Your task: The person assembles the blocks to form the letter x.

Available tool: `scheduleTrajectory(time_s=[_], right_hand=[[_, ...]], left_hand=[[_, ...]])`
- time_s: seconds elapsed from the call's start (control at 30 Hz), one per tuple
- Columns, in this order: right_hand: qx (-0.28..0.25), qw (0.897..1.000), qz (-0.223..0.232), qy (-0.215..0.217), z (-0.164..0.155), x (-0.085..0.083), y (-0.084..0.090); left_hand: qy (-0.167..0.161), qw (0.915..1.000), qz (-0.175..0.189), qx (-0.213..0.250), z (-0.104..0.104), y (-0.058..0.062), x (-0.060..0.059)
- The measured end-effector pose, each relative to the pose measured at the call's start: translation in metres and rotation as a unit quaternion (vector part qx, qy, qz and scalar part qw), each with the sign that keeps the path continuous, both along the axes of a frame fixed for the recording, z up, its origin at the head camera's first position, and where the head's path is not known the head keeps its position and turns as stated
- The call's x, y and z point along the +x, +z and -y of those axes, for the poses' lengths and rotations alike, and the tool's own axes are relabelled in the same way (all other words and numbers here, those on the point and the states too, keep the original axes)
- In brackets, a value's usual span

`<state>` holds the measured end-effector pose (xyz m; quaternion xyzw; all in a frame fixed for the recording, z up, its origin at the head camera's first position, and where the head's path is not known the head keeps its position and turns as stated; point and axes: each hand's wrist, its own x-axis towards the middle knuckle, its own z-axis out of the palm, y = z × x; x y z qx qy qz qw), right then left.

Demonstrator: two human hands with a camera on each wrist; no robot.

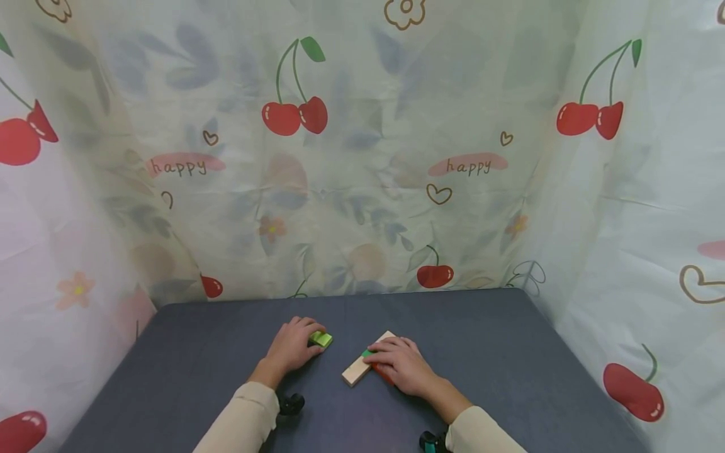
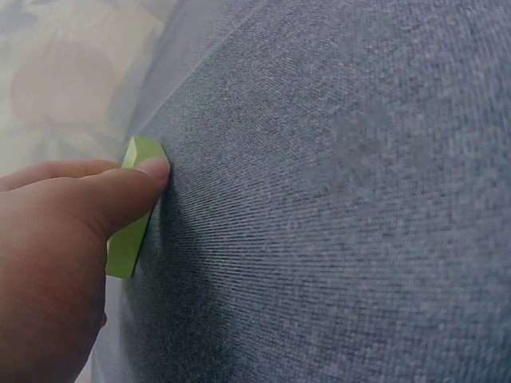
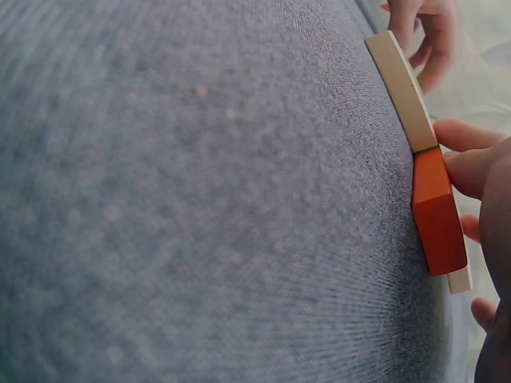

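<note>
I see left hand (image 1: 292,348) pinching lime-green block (image 1: 320,339) mid-table. Right hand (image 1: 401,365) grips orange block (image 3: 437,210) against pale wooden plank (image 1: 362,363). Grey table (image 1: 510,352) open toward curtain (image 1: 362,157) edges.

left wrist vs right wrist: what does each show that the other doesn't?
Only the left wrist view: the left hand pinching a lime-green block. Only the right wrist view: an orange block lying against a pale wooden plank, with the right hand's fingers touching them. Both show the dark grey tabletop and a strip of the printed curtain.
</note>
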<state>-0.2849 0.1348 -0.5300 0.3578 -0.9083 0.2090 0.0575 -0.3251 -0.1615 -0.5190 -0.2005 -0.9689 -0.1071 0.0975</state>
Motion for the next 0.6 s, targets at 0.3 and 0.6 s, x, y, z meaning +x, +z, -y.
scheduleTrajectory(time_s=[0.3,0.6], right_hand=[[0.001,1.000,0.004,0.000,-0.0002,-0.0014,-0.0012],[0.005,1.000,0.006,-0.002,-0.0002,-0.0009,-0.0015]], left_hand=[[-0.002,0.9994,-0.032,-0.013,-0.0004,0.0008,-0.0009],[-0.001,0.9996,-0.028,-0.012,-0.0009,-0.0003,-0.0003]])
